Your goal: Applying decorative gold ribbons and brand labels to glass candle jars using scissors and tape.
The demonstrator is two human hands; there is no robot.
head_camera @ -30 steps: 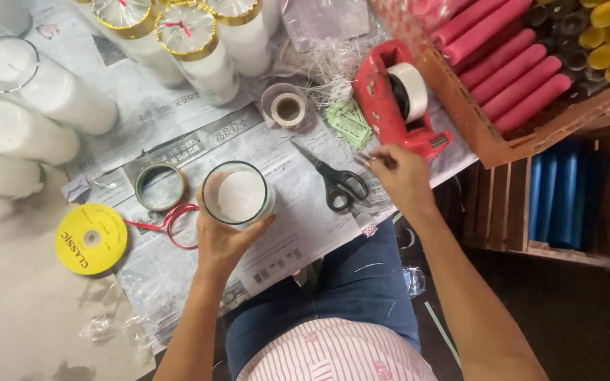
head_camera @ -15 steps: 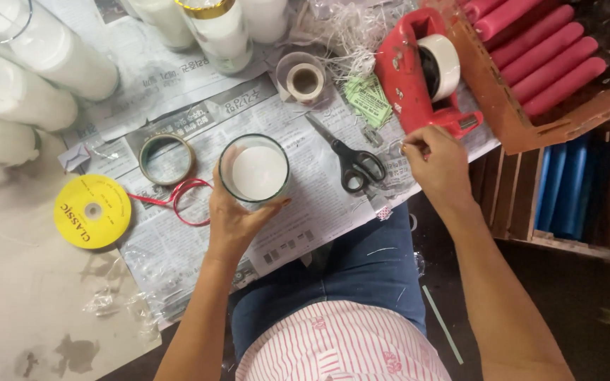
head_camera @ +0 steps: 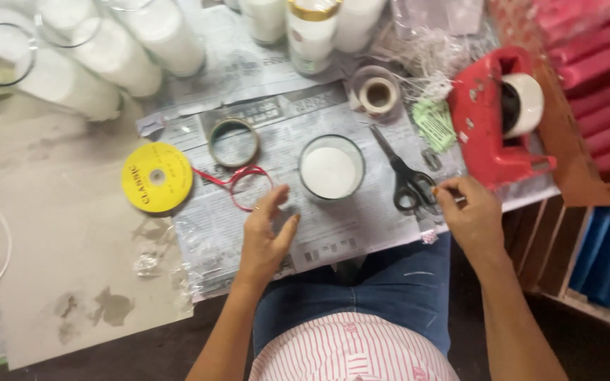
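On our newspaper-covered counter (head_camera: 277, 99) we count one round glass candle (head_camera: 331, 169), standing free between our hands; left hand (head_camera: 268, 233) open beside it, right hand (head_camera: 469, 215) pinching something small beside one pair of black-handled scissors (head_camera: 405, 180); one yellow ribbon spool (head_camera: 157, 178); one red plastic tape dispenser (head_camera: 492, 127).

Surface: a stained grey table (head_camera: 58, 233) is carrying the work.
Covering: newspaper sheets (head_camera: 347, 226) are lying on it.
Bare part: a yellow ribbon spool (head_camera: 157, 178) is resting there.
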